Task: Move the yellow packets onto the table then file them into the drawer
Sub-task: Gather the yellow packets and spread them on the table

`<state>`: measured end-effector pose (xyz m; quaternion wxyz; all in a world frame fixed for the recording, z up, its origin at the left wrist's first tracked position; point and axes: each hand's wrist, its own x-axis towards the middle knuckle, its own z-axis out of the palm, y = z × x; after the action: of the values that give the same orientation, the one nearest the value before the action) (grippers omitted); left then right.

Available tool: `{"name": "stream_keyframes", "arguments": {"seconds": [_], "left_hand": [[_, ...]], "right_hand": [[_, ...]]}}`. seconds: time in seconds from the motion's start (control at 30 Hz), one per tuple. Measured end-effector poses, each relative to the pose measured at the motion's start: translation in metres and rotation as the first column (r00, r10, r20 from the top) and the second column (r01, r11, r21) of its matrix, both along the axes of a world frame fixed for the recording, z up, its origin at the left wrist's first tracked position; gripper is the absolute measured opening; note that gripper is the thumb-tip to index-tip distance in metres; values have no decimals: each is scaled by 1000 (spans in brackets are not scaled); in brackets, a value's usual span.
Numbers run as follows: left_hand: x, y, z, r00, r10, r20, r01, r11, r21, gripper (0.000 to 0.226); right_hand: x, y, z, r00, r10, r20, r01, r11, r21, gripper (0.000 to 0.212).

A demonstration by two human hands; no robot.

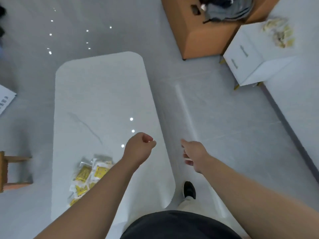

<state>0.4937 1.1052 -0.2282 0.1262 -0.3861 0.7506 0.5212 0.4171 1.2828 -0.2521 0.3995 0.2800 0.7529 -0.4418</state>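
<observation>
A pile of yellow packets in clear wrappers lies on the white table, near its front left; my left forearm covers part of the pile. My left hand hovers over the table's right side, fingers loosely curled, holding nothing. My right hand hangs beyond the table's right edge above the floor, fingers relaxed and empty. More yellow packets lie blurred on top of the white drawer cabinet at the upper right. Its drawers look closed.
An open cardboard box with dark cloth inside stands at the top right, next to the cabinet. A wooden stool is at the left edge. A printed sheet lies on the floor at left. My shoe is beside the table's corner.
</observation>
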Motion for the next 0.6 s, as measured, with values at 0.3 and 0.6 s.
{"name": "stream_keyframes", "arguments": {"seconds": [0.3, 0.6], "left_hand": [[-122, 196, 18, 990, -101, -94, 111, 988, 107, 4], [-216, 319, 35, 947, -284, -150, 300, 949, 96, 4]], "right_hand": [[-66, 209, 29, 945, -326, 15, 327, 944, -35, 27], [-127, 328, 57, 843, -537, -28, 528, 837, -144, 28]]}}
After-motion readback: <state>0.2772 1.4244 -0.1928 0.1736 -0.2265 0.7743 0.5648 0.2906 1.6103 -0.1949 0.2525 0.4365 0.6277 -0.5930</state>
